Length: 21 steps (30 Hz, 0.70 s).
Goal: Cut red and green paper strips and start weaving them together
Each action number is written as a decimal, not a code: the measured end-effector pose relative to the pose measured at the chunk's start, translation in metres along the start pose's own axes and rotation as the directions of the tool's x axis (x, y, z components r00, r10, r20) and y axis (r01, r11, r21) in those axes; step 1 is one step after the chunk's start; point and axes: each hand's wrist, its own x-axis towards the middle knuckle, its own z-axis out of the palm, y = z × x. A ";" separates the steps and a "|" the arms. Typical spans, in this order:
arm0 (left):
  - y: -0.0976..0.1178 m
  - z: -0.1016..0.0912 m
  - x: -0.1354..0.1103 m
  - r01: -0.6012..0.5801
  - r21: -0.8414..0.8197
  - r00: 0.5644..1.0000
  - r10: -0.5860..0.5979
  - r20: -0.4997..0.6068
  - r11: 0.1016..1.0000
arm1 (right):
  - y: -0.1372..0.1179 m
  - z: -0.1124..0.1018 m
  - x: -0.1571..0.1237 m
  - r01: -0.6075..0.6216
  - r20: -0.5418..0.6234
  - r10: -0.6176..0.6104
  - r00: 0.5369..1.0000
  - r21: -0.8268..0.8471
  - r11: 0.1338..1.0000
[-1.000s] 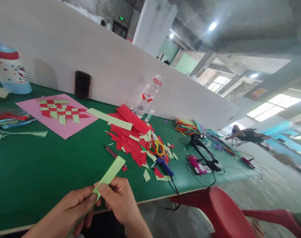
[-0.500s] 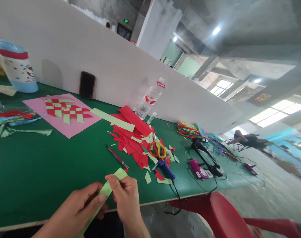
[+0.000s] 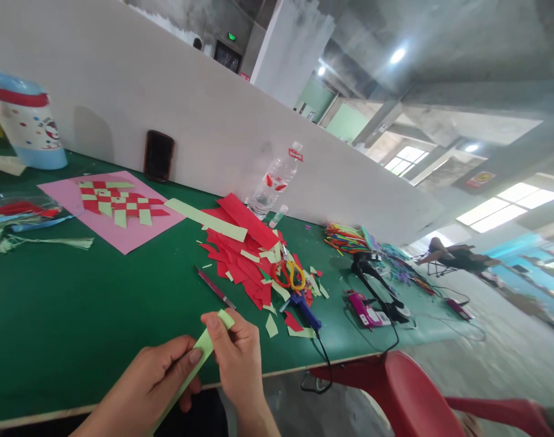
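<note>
The left hand [image 3: 161, 373] and the right hand [image 3: 241, 352] both pinch one light-green paper strip [image 3: 204, 346], the thumbs pressed on it. The strip slants over the near edge of the green tabletop [image 3: 99, 303], its upper end at the right hand's fingers and its lower part running down along the left hand.

Left of the hands, a broad stretch of green surface spreads up to the pink sheet [image 3: 126, 243], which bears a red-and-green woven piece [image 3: 119, 203]. Tassels [image 3: 26, 227] border that stretch at the far left.

Just beyond the right hand lies a slim dark-red tool [image 3: 214, 287], tilted, with the pile of red paper [image 3: 235, 261] past it. Scissors [image 3: 296, 276] lie at the pile's right side; just below them sits a blue glue gun [image 3: 308, 311], whose black cord [image 3: 325, 358] hangs over the near edge.

Along the back edge, a phone [image 3: 158, 156] leans on the low wall [image 3: 190, 109], and a clear bottle [image 3: 271, 185] stands near it. A red chair [image 3: 413, 388] is just beside the near edge, right of the hands.
</note>
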 end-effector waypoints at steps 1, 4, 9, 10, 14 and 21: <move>-0.002 0.001 0.001 0.003 -0.014 1.000 -0.004 -0.009 1.000 | -0.001 -0.001 0.000 0.001 0.002 -0.001 1.000 0.020 1.000; -0.012 0.003 0.002 -0.007 -0.058 1.000 0.006 -0.024 0.998 | -0.004 -0.007 -0.001 -0.004 -0.011 0.005 1.000 0.071 0.997; -0.010 0.002 0.002 -0.013 -0.037 1.000 0.014 0.006 0.999 | -0.007 -0.011 0.001 -0.032 -0.038 0.034 0.999 0.042 0.999; -0.006 0.001 0.002 -0.024 -0.037 1.000 0.024 0.014 0.999 | -0.008 -0.010 0.001 -0.030 -0.044 0.031 0.999 0.025 0.999; 0.010 0.000 0.005 -0.051 -0.046 0.998 0.051 -0.021 0.998 | -0.012 -0.006 -0.003 0.048 -0.078 -0.054 0.996 -0.069 0.996; 0.008 0.009 0.006 -0.038 -0.111 0.996 0.028 -0.087 0.993 | -0.008 -0.005 -0.005 -0.005 -0.069 0.006 0.998 0.023 1.000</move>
